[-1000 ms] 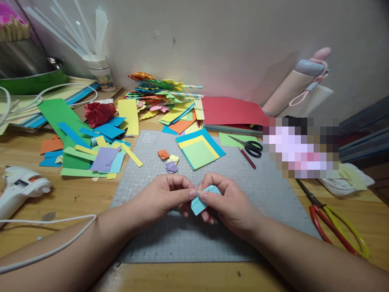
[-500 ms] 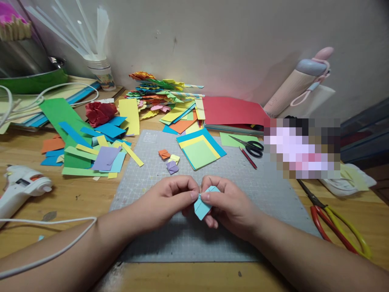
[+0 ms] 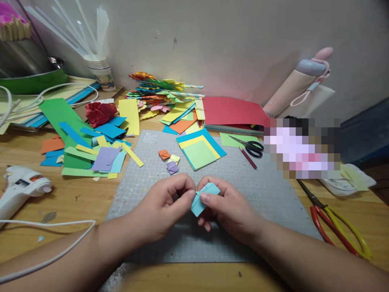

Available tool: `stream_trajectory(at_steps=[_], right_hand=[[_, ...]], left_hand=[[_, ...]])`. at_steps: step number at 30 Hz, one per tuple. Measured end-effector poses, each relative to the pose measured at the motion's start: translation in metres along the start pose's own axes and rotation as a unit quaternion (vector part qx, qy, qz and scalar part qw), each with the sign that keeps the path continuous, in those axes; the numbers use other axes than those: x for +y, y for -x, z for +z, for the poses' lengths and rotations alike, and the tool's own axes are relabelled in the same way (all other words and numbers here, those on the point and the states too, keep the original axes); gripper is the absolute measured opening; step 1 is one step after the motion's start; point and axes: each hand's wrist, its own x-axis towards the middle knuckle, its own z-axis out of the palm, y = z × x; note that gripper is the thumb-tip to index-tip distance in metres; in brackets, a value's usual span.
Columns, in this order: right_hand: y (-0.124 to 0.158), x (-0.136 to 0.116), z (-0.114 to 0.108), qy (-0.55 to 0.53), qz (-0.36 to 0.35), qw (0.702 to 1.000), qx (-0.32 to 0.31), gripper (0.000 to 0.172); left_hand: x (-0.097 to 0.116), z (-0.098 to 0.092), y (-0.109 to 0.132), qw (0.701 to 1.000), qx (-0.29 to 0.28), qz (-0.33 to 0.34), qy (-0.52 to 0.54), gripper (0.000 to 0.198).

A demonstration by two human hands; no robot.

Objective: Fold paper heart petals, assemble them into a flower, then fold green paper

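Between my hands, above the grey cutting mat (image 3: 146,239), is a small folded piece of light blue paper (image 3: 199,207) with crease lines across it. My right hand (image 3: 232,209) pinches it, the thumb lying on its face and the fingers behind. At the paper's left edge, my left hand (image 3: 170,202) has its thumb and forefinger closed on a corner. Just beyond my hands three small folded paper pieces lie together: an orange one (image 3: 164,154), a pale yellow one (image 3: 174,158) and a purple one (image 3: 172,167).
A stack of square paper (image 3: 202,151) lies on the mat's far side, with black scissors (image 3: 253,148) and a red pencil (image 3: 248,158) nearby. Large red-and-yellow-handled scissors (image 3: 337,227) rest right. Left are paper scraps (image 3: 106,158), a glue gun (image 3: 26,182) and a white cord (image 3: 54,257).
The light blue paper has turned slightly and shifted a little up and left, showing more of its face. My left fingers have moved slightly left along its edge.
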Motion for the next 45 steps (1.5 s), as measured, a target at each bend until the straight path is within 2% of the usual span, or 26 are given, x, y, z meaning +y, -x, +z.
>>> stream_trajectory(at_steps=[4,14,18,24,27,33,36,41,45], right_hand=[[0.000,0.000,0.000,0.035,-0.002,0.999,0.019,0.017],[0.001,-0.008,0.002,0.116,0.017,0.993,0.008,0.011],[0.002,-0.010,0.004,0.148,0.014,0.989,0.013,0.014],[0.003,-0.007,0.003,0.211,-0.030,0.976,0.036,0.019],[0.003,-0.005,0.002,0.236,-0.059,0.970,0.024,0.019],[0.003,-0.005,0.003,0.264,-0.076,0.961,0.011,0.018],[0.003,-0.006,0.006,0.296,-0.110,0.949,0.017,0.017],[0.007,-0.004,0.010,0.397,-0.141,0.906,0.047,0.021],[0.010,-0.002,0.009,0.425,-0.161,0.891,0.016,0.019]], left_hand=[[-0.003,-0.002,-0.002,1.000,0.008,-0.007,0.002,0.019],[-0.001,-0.004,-0.002,0.998,-0.048,-0.040,0.008,0.017],[-0.001,-0.003,-0.003,0.999,-0.035,-0.034,-0.014,0.016],[0.002,-0.001,-0.002,0.999,-0.011,-0.030,-0.032,0.018],[0.001,-0.002,-0.002,0.997,-0.011,-0.024,-0.072,0.016],[-0.001,-0.002,-0.002,0.994,-0.013,-0.024,-0.106,0.015],[-0.001,-0.001,-0.002,0.992,-0.007,-0.019,-0.124,0.014],[-0.003,0.005,0.002,0.983,0.018,0.009,-0.184,0.017],[-0.001,0.010,0.006,0.973,0.056,0.037,-0.220,0.023]])
